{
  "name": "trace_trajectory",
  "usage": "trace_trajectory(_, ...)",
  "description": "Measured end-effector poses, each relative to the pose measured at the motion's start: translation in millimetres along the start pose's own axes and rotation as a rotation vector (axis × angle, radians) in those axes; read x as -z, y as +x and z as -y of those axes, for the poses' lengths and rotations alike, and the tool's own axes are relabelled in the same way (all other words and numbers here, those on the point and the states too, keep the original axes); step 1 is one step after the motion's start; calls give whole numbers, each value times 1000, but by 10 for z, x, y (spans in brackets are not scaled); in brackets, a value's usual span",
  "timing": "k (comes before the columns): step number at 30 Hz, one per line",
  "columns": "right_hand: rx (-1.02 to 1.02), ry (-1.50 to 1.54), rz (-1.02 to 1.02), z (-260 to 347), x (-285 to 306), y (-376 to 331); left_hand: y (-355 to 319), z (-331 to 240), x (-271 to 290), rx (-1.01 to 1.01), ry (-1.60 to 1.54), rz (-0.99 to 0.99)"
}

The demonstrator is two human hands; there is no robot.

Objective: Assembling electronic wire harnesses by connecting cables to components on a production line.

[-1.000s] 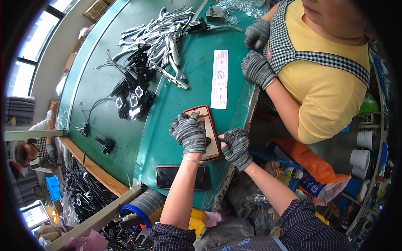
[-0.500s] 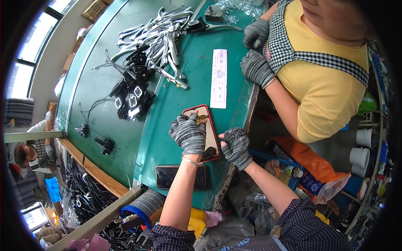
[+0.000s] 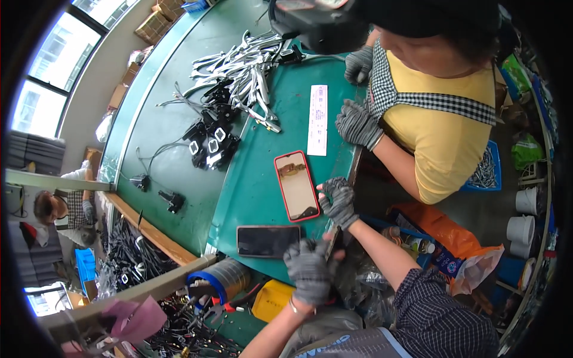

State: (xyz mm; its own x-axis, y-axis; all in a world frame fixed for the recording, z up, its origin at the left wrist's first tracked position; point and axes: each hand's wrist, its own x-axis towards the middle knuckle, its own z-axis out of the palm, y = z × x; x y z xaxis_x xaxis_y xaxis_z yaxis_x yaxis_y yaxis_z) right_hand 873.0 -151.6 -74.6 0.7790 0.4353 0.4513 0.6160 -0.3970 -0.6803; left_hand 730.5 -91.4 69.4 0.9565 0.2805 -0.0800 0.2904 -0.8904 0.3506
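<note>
A phone in a red case point(image 3: 295, 185) lies face up on the green table point(image 3: 256, 191). My right hand point(image 3: 340, 201), in a grey knit glove, rests at the phone's right edge with its fingers spread and holds nothing. My left hand point(image 3: 308, 269), also gloved, is at the table's near edge, with fingers and thumb curled around a thin dark flat piece point(image 3: 332, 240). A second phone with a black screen point(image 3: 267, 240) lies just left of that hand.
A person in a yellow shirt and checked apron point(image 3: 441, 113) sits at the right with gloved hands on the table. A white paper strip point(image 3: 317, 119), metal levers point(image 3: 245, 65) and black parts point(image 3: 210, 143) lie beyond. A wire spool point(image 3: 224, 277) sits below the near edge.
My left hand has come off the red-cased phone and pulled back to the table's near edge, so the phone's screen now shows. My right hand stays by the phone's right side.
</note>
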Motion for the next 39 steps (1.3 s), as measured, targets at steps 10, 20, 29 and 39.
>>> trace_trajectory(10, -58, -37, -65, 99, 97, -152, -1844, 209, 421, -18, -276, 50)
trace_trajectory(20, 253, 387, 920, 1094, 1242, -1984, -3339, 576, 200, 380, -946, -122)
trace_trajectory(29, -215, 185, 1203, 1690, 1475, -3362, -4291, 1199, -255, 496, -872, 63)
trace_trajectory(39, -640, -282, 1346, 1073, 297, -6002, -3060, 3465, 2029, 344, -582, 77)
